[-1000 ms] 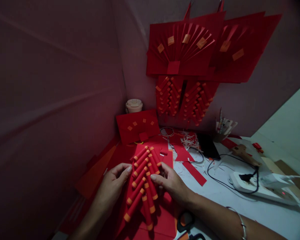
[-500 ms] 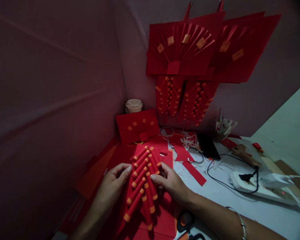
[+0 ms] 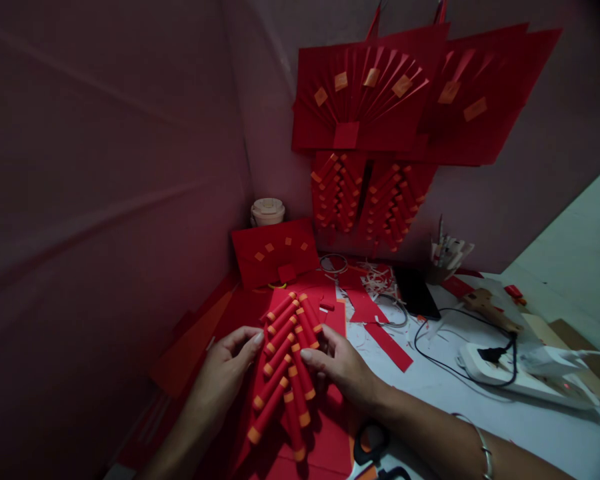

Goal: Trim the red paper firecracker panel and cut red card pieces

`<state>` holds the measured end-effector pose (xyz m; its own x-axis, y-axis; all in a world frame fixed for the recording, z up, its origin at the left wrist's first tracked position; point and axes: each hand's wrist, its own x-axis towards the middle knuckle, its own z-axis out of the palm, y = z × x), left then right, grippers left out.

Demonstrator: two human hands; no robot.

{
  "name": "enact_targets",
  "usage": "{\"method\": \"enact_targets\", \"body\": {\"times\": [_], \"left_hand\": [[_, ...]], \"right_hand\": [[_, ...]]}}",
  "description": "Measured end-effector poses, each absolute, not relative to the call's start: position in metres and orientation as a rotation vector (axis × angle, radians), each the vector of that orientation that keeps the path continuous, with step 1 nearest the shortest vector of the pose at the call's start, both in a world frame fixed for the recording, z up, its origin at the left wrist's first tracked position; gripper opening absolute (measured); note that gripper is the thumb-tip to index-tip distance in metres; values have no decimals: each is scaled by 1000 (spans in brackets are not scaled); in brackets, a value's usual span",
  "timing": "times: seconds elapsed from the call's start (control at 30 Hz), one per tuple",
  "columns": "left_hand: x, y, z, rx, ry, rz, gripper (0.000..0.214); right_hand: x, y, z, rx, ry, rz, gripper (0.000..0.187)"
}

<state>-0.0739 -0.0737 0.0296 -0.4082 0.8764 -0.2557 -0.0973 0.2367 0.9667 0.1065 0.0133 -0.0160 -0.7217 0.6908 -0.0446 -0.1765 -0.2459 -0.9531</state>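
Two hands frame the paper firecracker cluster (image 3: 285,360), which lies on red sheets (image 3: 333,433) on the table (image 3: 430,393). The left hand (image 3: 223,377) takes its left edge and the right hand (image 3: 345,370) its right, each grip lightly closed on the rolls. Scissors (image 3: 373,443) lie just right of the cluster's lower end. Nothing has shifted since half a second ago.

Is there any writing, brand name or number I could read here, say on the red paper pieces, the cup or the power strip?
No readable text anywhere.
Paper firecracker string between the left hand and right hand: plain red tubes, orange bands, no writing.
Orange squares on the hanging red fan: blank.
Cup, power strip: any label too dim to read.
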Motion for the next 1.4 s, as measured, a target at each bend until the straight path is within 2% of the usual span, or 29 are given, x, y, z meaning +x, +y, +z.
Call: {"method": "enact_targets", "body": {"times": [1.4], "left_hand": [[-74,-73,27,733,1583,1345,31]], "right_hand": [[107,14,-18,-623,-1446,2013,43]]}}
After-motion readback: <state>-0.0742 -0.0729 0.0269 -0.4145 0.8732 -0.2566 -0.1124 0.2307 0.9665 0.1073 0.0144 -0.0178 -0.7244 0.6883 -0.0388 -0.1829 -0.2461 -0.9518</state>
